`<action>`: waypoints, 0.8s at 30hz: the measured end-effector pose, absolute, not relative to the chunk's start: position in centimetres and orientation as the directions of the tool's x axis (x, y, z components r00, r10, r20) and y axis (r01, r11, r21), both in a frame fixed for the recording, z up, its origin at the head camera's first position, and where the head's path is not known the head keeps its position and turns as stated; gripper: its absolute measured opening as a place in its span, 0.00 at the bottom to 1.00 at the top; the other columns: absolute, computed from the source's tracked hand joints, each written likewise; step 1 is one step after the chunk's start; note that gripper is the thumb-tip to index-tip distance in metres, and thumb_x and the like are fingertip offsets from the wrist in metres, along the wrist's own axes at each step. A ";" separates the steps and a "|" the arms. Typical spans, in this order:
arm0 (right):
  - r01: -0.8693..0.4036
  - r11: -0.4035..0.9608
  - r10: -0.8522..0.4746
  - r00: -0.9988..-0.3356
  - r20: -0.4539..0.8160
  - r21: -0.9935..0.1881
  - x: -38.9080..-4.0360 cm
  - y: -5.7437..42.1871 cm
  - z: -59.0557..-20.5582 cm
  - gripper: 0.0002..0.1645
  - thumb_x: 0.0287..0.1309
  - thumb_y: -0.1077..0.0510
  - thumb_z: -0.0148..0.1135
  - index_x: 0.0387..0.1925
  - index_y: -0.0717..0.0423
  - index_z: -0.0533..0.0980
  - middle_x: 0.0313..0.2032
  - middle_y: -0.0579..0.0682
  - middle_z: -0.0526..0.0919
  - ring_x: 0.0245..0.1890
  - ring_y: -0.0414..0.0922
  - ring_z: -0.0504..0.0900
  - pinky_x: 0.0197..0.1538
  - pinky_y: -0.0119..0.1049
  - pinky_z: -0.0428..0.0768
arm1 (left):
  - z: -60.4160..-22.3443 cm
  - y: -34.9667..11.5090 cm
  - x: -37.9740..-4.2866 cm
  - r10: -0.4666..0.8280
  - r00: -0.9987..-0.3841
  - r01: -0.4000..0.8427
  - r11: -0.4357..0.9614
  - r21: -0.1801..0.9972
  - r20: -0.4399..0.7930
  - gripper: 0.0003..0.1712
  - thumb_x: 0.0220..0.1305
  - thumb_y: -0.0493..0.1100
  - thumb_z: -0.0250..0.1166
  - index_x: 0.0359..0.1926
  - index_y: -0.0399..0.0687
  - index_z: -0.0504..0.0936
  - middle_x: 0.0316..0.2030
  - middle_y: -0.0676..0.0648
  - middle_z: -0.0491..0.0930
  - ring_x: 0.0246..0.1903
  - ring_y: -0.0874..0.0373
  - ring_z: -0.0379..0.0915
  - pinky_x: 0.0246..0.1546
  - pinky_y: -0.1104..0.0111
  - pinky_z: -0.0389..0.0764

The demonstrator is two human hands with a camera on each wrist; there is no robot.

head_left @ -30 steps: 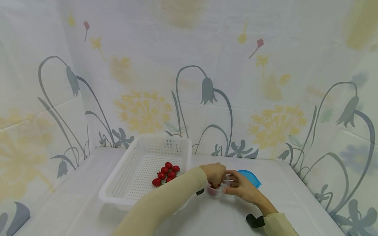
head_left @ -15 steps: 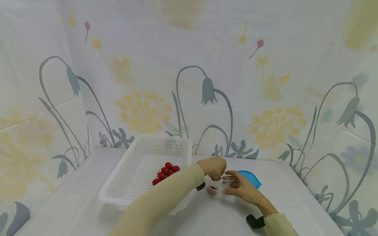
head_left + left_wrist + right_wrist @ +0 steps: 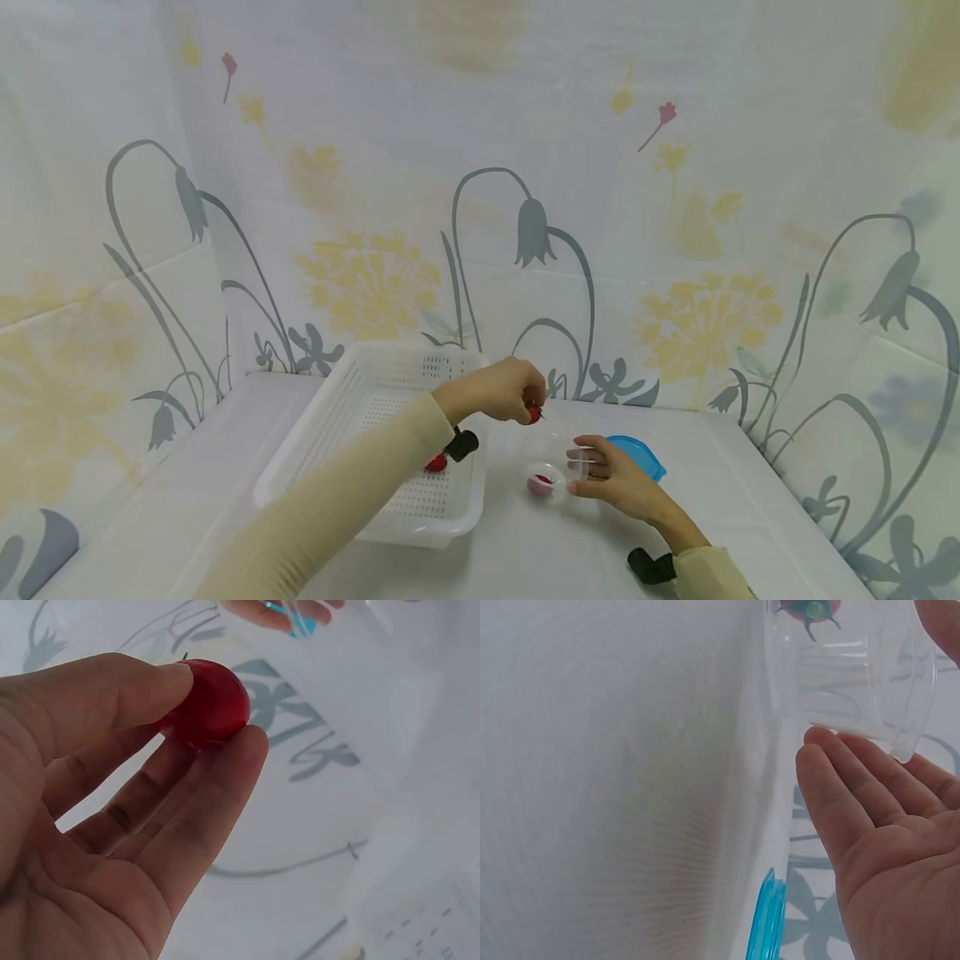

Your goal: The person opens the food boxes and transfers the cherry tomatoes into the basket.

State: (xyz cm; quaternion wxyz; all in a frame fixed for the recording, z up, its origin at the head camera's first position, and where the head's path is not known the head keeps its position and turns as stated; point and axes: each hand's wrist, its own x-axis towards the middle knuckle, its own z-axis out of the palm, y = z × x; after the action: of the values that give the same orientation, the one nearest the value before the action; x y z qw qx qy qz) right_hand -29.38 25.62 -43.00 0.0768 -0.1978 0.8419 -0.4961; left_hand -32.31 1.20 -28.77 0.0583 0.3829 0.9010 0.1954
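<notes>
In the head view my left hand [image 3: 504, 392] is raised near the right rim of the white basket [image 3: 471, 523]. Between its thumb and fingertips it pinches a red cherry tomato [image 3: 212, 703], seen close in the left wrist view. A clear plastic cup [image 3: 553, 454] stands on the table, and another cherry tomato [image 3: 539, 486] lies inside it. My right hand [image 3: 618, 482] holds the cup's right side, the thumb on one side and the fingers [image 3: 855, 776] along the other. My left sleeve hides much of the basket; one tomato [image 3: 436, 462] shows beside the wrist.
A blue lid [image 3: 637, 457] lies on the white-covered table [image 3: 517, 558] behind my right hand. A floral cloth [image 3: 480, 275] hangs behind the table. Black wrist mounts [image 3: 651, 566] sit at both wrists.
My left hand has come up out of the cup with a tomato and moved left, toward the basket. The right hand stays at the cup. My forearm now covers most of the basket's tomatoes.
</notes>
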 end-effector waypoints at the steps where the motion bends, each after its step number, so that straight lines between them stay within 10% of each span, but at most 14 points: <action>1: -0.258 0.434 -0.406 -0.911 0.068 -0.863 -29.4 25.6 -43.0 0.42 0.48 0.55 0.67 0.61 0.60 0.57 0.56 0.60 0.69 0.55 0.55 0.70 0.52 0.44 0.71 | -28.5 0.5 -32.2 0.712 -0.699 0.670 0.624 0.403 0.060 0.06 0.48 0.36 0.68 0.30 0.47 0.80 0.25 0.55 0.76 0.27 0.63 0.71 0.25 0.75 0.73; 24: -0.260 0.438 -0.406 -0.911 0.069 -0.861 -28.3 25.0 -41.3 0.41 0.48 0.57 0.66 0.60 0.61 0.57 0.56 0.64 0.68 0.55 0.60 0.68 0.53 0.46 0.70 | -32.8 -9.5 -33.1 0.638 -0.769 0.518 0.655 0.551 -0.036 0.09 0.48 0.34 0.67 0.32 0.48 0.80 0.31 0.53 0.79 0.32 0.61 0.75 0.28 0.70 0.76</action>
State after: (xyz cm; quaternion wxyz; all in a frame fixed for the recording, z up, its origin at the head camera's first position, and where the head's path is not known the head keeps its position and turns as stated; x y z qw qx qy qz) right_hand -28.25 25.02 -41.27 0.0742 -0.1972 0.8446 -0.4921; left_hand -33.08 -9.54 -32.78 0.1140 0.3203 0.9024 0.2648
